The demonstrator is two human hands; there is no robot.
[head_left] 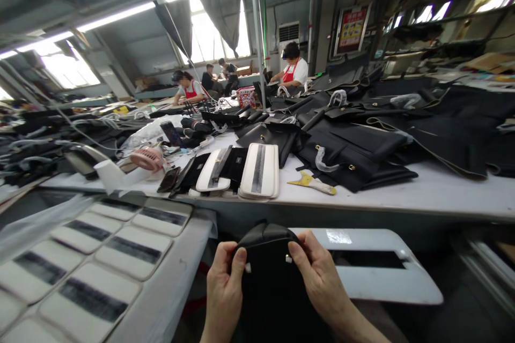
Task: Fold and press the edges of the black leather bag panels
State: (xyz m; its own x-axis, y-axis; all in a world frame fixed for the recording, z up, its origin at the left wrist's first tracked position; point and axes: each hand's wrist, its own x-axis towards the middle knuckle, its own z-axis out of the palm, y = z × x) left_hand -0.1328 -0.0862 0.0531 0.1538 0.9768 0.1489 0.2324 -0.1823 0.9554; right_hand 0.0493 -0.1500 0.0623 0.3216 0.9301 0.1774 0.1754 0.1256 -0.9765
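Note:
I hold a black leather bag piece (269, 273) low in front of me, near the bottom edge of the view. My left hand (223, 286) grips its left side, thumb pressed on the front. My right hand (319, 274) grips its right side, thumb on the front near a small metal stud. The piece's rounded top edge curls over between my thumbs. Its lower part runs out of view.
A white template board (382, 278) lies just behind the piece. White pads with dark strips (120, 249) cover the table at left. On the workbench lie stacked white pads (259, 171), a scraper (313, 183), a pink fan (147, 159) and black bag parts (354, 153). People in red aprons (293, 67) work far behind.

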